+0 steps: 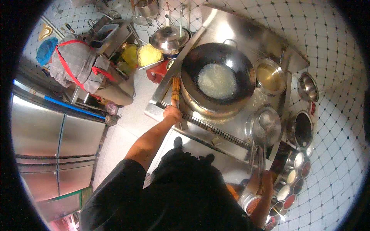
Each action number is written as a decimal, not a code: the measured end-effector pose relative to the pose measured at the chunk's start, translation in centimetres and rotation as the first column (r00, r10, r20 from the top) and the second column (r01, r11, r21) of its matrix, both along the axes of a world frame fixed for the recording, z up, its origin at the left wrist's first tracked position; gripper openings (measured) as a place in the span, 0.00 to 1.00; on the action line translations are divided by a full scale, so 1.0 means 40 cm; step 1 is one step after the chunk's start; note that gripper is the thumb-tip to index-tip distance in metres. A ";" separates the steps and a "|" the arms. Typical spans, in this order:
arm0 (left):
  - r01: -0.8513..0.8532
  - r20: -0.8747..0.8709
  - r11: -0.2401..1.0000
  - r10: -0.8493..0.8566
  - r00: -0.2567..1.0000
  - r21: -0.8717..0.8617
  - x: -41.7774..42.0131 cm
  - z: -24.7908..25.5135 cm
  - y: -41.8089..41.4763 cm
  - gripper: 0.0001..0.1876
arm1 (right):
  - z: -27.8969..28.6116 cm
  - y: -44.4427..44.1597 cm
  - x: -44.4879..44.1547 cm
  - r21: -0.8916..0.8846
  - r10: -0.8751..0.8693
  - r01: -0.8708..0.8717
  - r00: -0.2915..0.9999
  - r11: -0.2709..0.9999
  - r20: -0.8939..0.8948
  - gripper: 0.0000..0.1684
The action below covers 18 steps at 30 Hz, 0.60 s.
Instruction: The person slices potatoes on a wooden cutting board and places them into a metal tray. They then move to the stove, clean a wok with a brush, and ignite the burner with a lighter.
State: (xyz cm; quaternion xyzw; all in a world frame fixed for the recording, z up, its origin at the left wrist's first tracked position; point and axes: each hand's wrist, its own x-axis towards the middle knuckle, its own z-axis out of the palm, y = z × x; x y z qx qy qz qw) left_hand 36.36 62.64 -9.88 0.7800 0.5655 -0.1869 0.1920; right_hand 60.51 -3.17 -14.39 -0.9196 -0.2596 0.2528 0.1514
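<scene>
My left hand grips the handle end of a bamboo wok brush at the stove's left edge, beside a large black wok. Cloudy pale liquid lies in the wok's bottom. At the lower right my right hand is closed around the long handle of a metal ladle. The ladle's bowl rests over a round perforated strainer on the stove's right side. Behind that strainer stands a metal pot of yellowish liquid.
Seasoning containers line the lower right, near empty-looking metal pots. Left of the stove, a tray of yellow shreds sits on a red stool, near a lidded pot. A co-worker bends at a sink. Steel refrigerator doors stand left.
</scene>
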 end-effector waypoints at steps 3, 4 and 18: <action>0.079 -0.036 0.997 -0.080 0.996 -0.017 -0.035 0.073 0.040 0.46 | -0.018 -0.035 -0.008 0.054 -0.169 0.170 0.985 0.984 -0.023 0.23; 0.131 -0.046 0.991 -0.131 0.990 -0.005 -0.057 0.091 0.057 0.44 | -0.024 -0.043 -0.009 0.058 -0.250 0.253 0.967 0.966 -0.051 0.23; 0.340 -0.148 0.938 -0.328 0.933 0.061 -0.197 0.033 0.175 0.39 | 0.052 -0.042 -0.080 -0.446 0.134 -0.047 0.977 0.894 0.165 0.23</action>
